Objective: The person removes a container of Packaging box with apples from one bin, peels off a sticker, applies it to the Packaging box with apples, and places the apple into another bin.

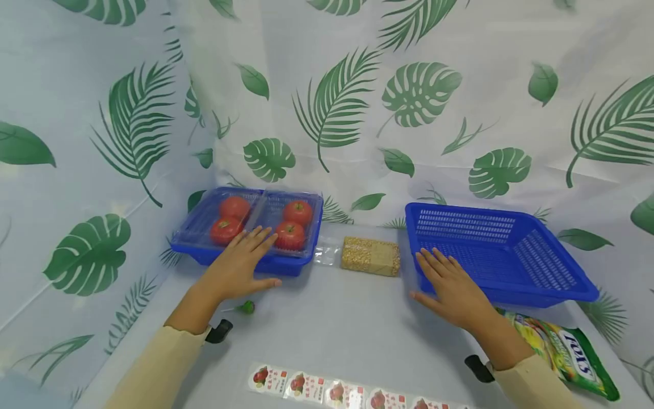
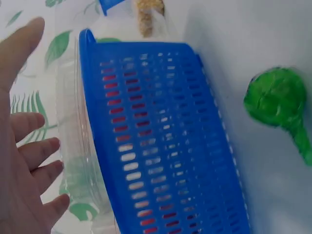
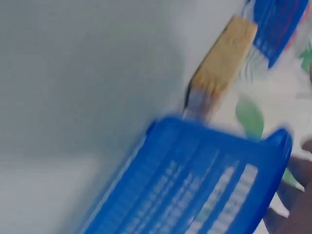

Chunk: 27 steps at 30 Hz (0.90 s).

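My left hand (image 1: 235, 267) hovers with straight, spread fingers over the front of a blue basket (image 1: 286, 266). Clear plastic boxes (image 1: 263, 218) in that basket hold several round red fruits (image 1: 290, 235). In the left wrist view, the fingers (image 2: 41, 173) appear apart from the clear plastic. My right hand (image 1: 452, 292), its fingers also extended, is above the front left rim of a second blue basket (image 1: 516, 227). Whether it touches that rim cannot be told; the right wrist view is blurred. Neither hand holds anything.
Between the baskets lies a clear pack of yellow kernels (image 1: 370, 255). A green-wrapped lollipop (image 1: 247, 307) lies near the left wrist. A green and yellow FOX'S bag (image 1: 567, 352) is partly behind the right forearm. A strip of stickers (image 1: 337, 392) lies along the front.
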Each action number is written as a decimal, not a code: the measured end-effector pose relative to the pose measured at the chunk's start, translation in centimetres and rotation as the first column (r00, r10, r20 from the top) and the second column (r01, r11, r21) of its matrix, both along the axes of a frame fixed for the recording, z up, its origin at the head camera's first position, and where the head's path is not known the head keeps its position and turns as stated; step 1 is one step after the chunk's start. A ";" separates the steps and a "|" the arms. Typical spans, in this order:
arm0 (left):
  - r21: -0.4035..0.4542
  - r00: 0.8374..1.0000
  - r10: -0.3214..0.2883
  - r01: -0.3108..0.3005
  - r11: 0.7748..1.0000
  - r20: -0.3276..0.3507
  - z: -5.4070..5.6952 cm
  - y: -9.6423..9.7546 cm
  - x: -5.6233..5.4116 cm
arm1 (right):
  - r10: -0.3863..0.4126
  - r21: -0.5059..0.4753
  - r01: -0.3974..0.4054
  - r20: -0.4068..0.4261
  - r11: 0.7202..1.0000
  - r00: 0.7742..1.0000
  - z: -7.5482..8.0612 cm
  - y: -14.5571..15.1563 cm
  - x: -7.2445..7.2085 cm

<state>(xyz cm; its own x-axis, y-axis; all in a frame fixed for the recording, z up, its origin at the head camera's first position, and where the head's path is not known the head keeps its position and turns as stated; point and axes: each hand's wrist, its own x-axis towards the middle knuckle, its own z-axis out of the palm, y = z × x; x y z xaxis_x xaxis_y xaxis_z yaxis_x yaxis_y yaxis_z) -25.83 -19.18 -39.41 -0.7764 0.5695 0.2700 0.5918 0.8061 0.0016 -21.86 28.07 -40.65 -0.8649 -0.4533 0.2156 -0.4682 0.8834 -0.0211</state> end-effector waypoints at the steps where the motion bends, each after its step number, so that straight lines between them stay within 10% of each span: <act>1: 0.006 1.000 0.014 -0.014 1.000 0.003 0.3 -0.1 -0.3 | 0.007 -0.013 -0.007 -0.006 1.000 1.000 0.0 -0.8 -0.3; 15: 0.081 0.974 0.224 -0.227 0.971 0.036 2.9 -3.5 -3.5 | 0.114 -0.239 -0.070 0.176 0.968 0.978 -0.5 -12.5 -4.4; 27: 0.138 0.948 0.310 -0.318 0.938 0.076 1.7 -3.1 -4.6 | 0.100 -0.426 0.064 0.351 0.902 0.931 1.8 -16.7 -13.1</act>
<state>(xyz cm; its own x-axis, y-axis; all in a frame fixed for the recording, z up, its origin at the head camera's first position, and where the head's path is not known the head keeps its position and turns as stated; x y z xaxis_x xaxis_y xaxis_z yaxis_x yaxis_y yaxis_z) -30.46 -22.28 -37.76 -0.9244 0.2521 0.2863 0.3048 0.9393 0.1572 -34.96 11.41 -38.83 -0.9118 -0.4048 0.0692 -0.3716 0.7414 -0.5588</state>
